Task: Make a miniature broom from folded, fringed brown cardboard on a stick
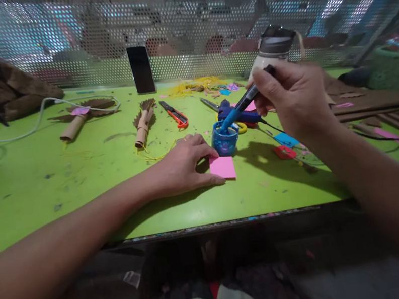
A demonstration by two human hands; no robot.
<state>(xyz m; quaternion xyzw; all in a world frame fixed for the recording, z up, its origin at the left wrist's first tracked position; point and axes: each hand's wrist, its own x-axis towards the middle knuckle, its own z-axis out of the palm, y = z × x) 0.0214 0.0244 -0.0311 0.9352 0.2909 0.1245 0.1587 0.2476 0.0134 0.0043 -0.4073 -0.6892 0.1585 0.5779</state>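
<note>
My left hand [190, 166] rests on the green table, thumb and forefinger holding a square of pink paper [223, 167] down by its left side. Just behind the paper stands a small jar [225, 140] with blue stuff on it. A brush [246, 96] with a black handle and a blue-coated lower end is pinched in my right hand [293, 93], which is raised. The brush slants down to the left, its tip in the jar's mouth, so the tip itself is hidden.
Behind the jar lie a blue glue gun [237, 112] and an orange cutter knife [174, 114]. A phone [141, 70] stands at the mesh screen. Paper figures [144, 123], yellow string scraps [194, 86], a bottle [274, 47] and brown sheets [369, 93] surround the workspace.
</note>
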